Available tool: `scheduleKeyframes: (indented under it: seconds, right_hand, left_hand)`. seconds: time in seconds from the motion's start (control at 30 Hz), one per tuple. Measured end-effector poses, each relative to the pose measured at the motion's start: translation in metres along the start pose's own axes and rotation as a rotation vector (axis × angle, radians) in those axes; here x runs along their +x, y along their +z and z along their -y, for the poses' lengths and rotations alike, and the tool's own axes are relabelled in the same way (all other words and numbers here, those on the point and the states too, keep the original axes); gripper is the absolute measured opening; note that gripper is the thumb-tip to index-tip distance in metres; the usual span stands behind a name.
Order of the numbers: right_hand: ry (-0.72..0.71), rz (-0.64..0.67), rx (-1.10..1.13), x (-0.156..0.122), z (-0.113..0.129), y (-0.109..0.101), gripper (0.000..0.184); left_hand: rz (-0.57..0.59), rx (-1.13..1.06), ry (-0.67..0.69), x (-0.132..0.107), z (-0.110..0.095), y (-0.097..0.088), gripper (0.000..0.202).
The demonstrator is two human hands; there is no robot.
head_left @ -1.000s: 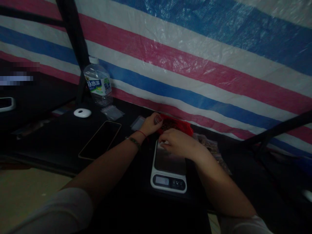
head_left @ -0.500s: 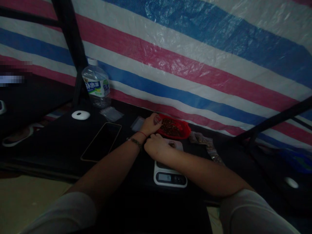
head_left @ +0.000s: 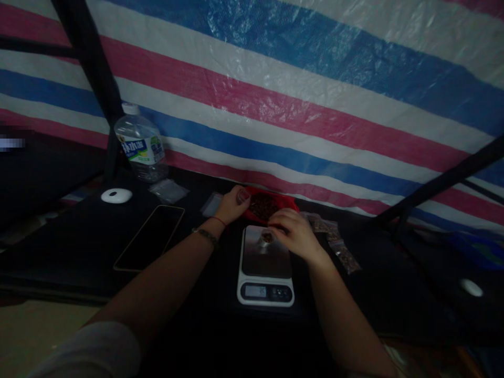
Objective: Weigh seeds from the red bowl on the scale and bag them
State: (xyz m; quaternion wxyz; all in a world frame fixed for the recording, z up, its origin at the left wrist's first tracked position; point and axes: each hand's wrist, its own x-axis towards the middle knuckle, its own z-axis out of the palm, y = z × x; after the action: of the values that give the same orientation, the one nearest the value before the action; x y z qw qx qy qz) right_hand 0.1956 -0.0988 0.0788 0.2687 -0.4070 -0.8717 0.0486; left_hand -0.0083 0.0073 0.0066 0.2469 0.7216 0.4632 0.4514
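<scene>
My left hand (head_left: pixel 232 205) is closed around a small clear round container (head_left: pixel 243 197) at the left end of a red tray (head_left: pixel 291 203). Brown dried bits (head_left: pixel 263 207) lie heaped in that tray. On the steel plate of a white kitchen scale (head_left: pixel 265 265) stands a small cup (head_left: pixel 266 237) with brown bits inside. My right hand (head_left: pixel 293 231) is just above and right of this cup, its fingertips drawn together by the rim. Whatever they pinch is too small to make out.
Several filled zip bags (head_left: pixel 344 256) lie right of the scale. To the left are a phone (head_left: pixel 151 239), empty clear bags (head_left: pixel 169 190), a white oval object (head_left: pixel 116 196) and a large plastic bottle (head_left: pixel 139 144). A striped sheet (head_left: pixel 275 94) hangs behind the black table.
My right hand has moved right from beside my left hand to the cup, uncovering the scale's plate. My left hand stays by the tray. The whole view has shifted slightly.
</scene>
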Motion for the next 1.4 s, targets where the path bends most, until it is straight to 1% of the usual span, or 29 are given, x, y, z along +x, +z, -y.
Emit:
scheduleKeyframes:
  seconds: [0.07,0.23,0.27,0.4,0.47,0.53,0.6,0.63,0.7,0.8,0.87,0.97,1.07,1.2,1.3,1.4]
  right_hand:
    - [-0.019,0.014,-0.023,-0.005,-0.002,0.003,0.015]
    - [-0.051,0.118,-0.038,-0.006,-0.001,0.0,0.018]
    - [-0.04,0.11,-0.03,-0.006,-0.002,-0.001,0.018]
    - [0.055,0.01,-0.041,0.001,-0.014,-0.013,0.02]
    - [0.107,0.02,-0.066,0.013,-0.023,-0.021,0.021]
    - [0.172,0.122,-0.086,0.029,-0.034,-0.024,0.024]
    - [0.244,0.281,-0.121,0.047,-0.044,-0.02,0.028]
    - [0.27,0.346,-0.134,0.055,-0.049,-0.015,0.03]
    - [0.267,0.475,-0.152,0.066,-0.057,-0.001,0.032]
    - [0.272,0.568,-0.146,0.07,-0.065,0.023,0.033]
    - [0.269,0.558,-0.134,0.067,-0.07,0.036,0.034]
    - [0.243,0.478,-0.151,0.058,-0.075,0.046,0.03]
    - [0.211,0.436,-0.148,0.052,-0.076,0.048,0.027]
    - [0.185,0.382,-0.146,0.05,-0.075,0.047,0.025]
    - [0.208,0.341,-0.177,0.052,-0.079,0.047,0.024]
    - [0.266,0.343,-0.22,0.053,-0.086,0.046,0.024]
  left_hand:
    - [0.006,0.014,-0.016,0.001,0.0,0.0,0.023]
    - [-0.004,0.025,-0.006,0.002,0.004,0.001,0.023]
    - [-0.008,0.025,0.001,0.002,0.004,0.002,0.023]
    - [-0.005,0.012,0.003,0.002,0.004,0.002,0.022]
    - [0.002,0.021,-0.014,0.002,0.003,0.002,0.022]
    - [0.0,0.035,-0.023,0.002,0.002,0.002,0.023]
    - [-0.003,0.042,-0.013,0.002,0.002,0.001,0.024]
    - [-0.006,0.043,-0.008,0.002,0.002,0.001,0.024]
    - [-0.013,0.042,-0.007,0.003,0.003,0.001,0.024]
    - [-0.019,0.035,-0.017,0.002,0.004,0.001,0.024]
    - [-0.018,0.03,-0.01,0.003,0.004,0.002,0.022]
    - [-0.009,0.024,-0.007,0.003,0.004,0.003,0.022]
    - [0.003,0.024,-0.009,0.004,0.005,0.004,0.023]
    - [-0.006,0.025,0.01,0.003,0.006,0.004,0.023]
    - [-0.011,0.02,0.013,0.003,0.007,0.004,0.023]
    - [-0.017,0.026,0.004,0.003,0.007,0.004,0.025]
